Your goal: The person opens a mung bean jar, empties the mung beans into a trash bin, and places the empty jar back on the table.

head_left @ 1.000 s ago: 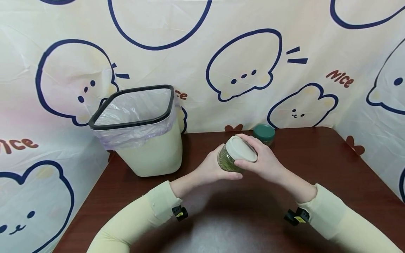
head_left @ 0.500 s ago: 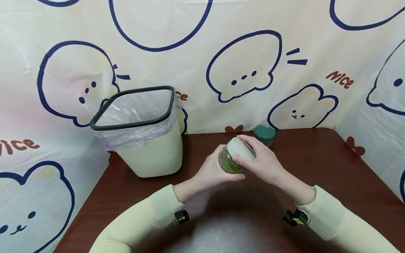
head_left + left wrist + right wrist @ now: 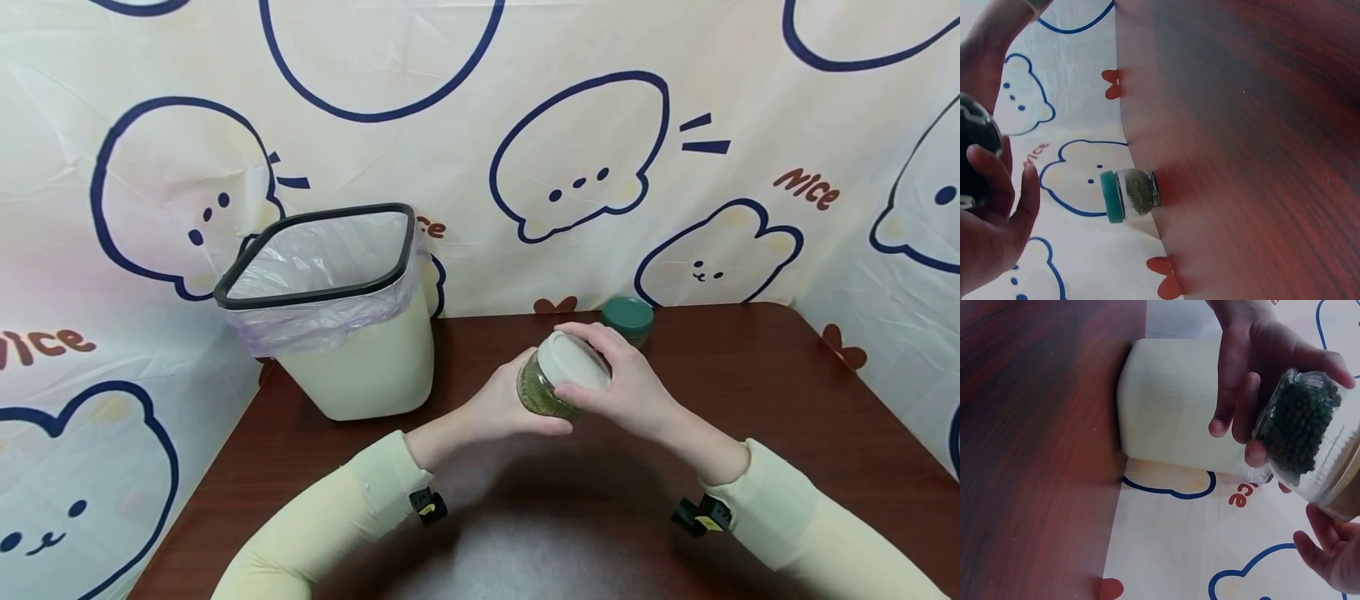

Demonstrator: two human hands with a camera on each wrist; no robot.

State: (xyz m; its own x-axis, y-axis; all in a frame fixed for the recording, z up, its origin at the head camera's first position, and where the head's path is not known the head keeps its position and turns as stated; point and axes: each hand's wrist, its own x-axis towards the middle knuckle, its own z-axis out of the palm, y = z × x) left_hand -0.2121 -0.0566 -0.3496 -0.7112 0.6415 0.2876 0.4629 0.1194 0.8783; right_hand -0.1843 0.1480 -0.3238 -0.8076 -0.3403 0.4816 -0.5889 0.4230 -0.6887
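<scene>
Between the two hands, above the table, a clear jar (image 3: 540, 393) of small green beans is held tilted, its pale lid (image 3: 573, 362) toward the right. My left hand (image 3: 506, 404) grips the glass body from the left and below, as the right wrist view also shows with the beans (image 3: 1304, 422) inside. My right hand (image 3: 626, 383) holds the lid, thumb on the near side and fingers over the far side. The lid sits on the jar; whether it is loose cannot be told. In the left wrist view the held jar is dark and cut off by the frame.
A second jar (image 3: 1138, 192) with a green lid (image 3: 627, 317) and green contents stands at the table's back edge. To the left is a cream bin (image 3: 367, 358) with a black rim and a plastic liner. A printed cloth (image 3: 465, 167) hangs behind the brown table (image 3: 735, 392).
Both hands stay around the same jar at nearly the same place. The right hand's fingers and thumb shift slightly on the lid, and the jar's tilt changes a little.
</scene>
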